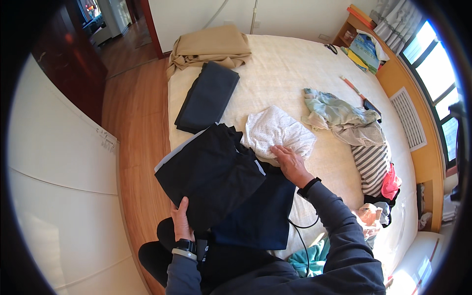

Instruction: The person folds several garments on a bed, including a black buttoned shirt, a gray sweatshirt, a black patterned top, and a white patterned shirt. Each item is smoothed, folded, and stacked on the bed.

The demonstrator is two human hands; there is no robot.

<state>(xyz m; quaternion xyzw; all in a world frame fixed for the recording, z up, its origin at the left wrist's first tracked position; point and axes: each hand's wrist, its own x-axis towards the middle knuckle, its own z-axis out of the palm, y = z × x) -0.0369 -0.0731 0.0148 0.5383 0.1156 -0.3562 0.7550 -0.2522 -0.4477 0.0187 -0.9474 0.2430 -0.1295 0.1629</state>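
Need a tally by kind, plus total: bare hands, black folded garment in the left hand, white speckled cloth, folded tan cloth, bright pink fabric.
Bare left hand and bare right hand: 2
Held black folded garment: 1
White speckled cloth: 1
Folded tan cloth: 1
Bright pink fabric: 1
Total: 6

Left fingers (183,204) partly hidden, curtain (399,23) cropped

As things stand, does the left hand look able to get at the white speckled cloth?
Probably not directly: the left hand holds the folded black garment, which lies between it and the white speckled cloth.
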